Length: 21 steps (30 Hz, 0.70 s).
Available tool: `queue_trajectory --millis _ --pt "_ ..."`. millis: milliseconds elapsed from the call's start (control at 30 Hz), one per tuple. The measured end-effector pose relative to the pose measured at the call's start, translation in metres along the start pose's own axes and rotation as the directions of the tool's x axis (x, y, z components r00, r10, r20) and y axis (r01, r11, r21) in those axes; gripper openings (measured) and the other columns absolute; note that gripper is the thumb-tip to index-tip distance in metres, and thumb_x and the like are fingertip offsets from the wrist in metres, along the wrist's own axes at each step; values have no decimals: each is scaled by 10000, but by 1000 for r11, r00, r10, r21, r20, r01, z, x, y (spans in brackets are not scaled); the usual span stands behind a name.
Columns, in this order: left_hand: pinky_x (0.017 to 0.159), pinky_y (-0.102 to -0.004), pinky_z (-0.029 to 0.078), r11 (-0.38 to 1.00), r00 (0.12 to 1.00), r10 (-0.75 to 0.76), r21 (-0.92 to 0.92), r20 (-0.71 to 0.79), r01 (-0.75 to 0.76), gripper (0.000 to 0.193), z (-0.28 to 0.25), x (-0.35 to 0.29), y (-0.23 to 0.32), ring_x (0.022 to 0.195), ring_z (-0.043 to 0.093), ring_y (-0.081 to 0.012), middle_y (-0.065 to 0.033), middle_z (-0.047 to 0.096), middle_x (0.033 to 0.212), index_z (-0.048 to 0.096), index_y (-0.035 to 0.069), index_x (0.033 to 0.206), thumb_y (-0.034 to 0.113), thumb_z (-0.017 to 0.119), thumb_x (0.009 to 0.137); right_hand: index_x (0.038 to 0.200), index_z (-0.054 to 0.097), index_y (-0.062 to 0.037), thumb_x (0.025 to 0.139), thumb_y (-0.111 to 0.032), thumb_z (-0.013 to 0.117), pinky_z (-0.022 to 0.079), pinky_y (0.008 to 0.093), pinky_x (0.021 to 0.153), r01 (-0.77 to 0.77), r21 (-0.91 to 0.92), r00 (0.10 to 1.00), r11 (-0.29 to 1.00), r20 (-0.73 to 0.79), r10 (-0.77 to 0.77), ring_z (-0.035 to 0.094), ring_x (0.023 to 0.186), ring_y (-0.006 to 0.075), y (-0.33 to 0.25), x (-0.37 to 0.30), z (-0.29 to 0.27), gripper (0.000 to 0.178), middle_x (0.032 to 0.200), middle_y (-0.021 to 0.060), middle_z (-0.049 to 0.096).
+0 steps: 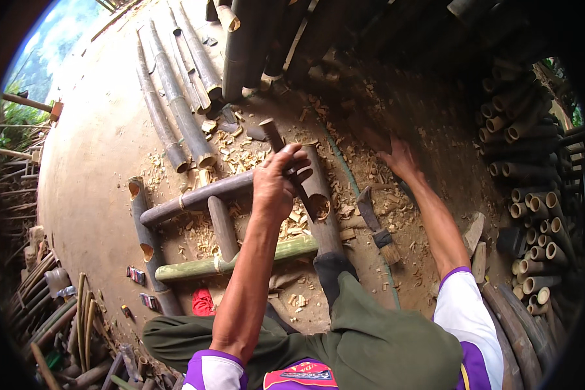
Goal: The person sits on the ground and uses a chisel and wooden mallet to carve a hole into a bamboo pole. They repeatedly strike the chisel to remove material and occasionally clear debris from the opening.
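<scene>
My left hand (pixel 276 179) is closed round a dark chisel (pixel 273 133). The chisel slants down to a cut hole in a thick brown bamboo post (pixel 325 227), which lies against my leg. To the right, my right hand (pixel 402 161) is stretched out low over the chip-strewn ground. Its fingers are dark and blurred, so whatever they may hold cannot be made out. Joined to the post is a bamboo frame with a brown rail (pixel 205 195), a green rail (pixel 188 270), a short crosspiece (pixel 222 227) and a second, notched post (pixel 141 211).
A dark-handled brush-like tool (pixel 378 227) lies among wood chips. Long bamboo poles (pixel 175 97) rest ahead on the left. Cut bamboo tubes (pixel 536 247) are stacked at the right. Small packets (pixel 136 275) and a red cloth (pixel 203 301) lie near my left leg. A green hose (pixel 344 166) crosses the ground.
</scene>
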<state>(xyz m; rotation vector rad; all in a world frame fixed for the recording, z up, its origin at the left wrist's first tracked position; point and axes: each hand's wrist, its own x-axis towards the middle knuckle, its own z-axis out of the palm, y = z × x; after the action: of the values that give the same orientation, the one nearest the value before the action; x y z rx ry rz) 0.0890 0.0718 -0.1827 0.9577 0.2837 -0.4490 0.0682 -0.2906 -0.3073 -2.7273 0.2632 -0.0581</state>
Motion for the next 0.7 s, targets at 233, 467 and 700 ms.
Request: queue_trajectory --millis 233,467,700 --pt "756 -422 565 388 808 237 710 539 -588 210 66 -45 -74 871 676 -271 -133 654 964 659 11 1079 -8 691 873 1481 546 -37 911 -603 708 482 559 1079 -154 143 988 978 8 155 615 1298 431 -16 -51 -59 819 1369 298 639" --pt "811 -463 535 273 805 396 781 441 -562 360 59 -88 -88 922 664 -396 -194 634 1028 604 18 1184 33 660 829 1606 353 10 902 -653 682 332 617 1174 -349 -153 896 925 234 377 455 1458 439 -68 -62 -29 1021 1528 348 498" --pt "755 -460 536 70 801 275 820 531 -568 272 50 -84 -77 878 637 -330 -127 581 937 633 49 963 158 778 760 1617 270 64 853 -475 801 433 574 1146 -459 -11 835 888 336 436 633 1299 423 -74 -42 -30 1075 1360 344 642"
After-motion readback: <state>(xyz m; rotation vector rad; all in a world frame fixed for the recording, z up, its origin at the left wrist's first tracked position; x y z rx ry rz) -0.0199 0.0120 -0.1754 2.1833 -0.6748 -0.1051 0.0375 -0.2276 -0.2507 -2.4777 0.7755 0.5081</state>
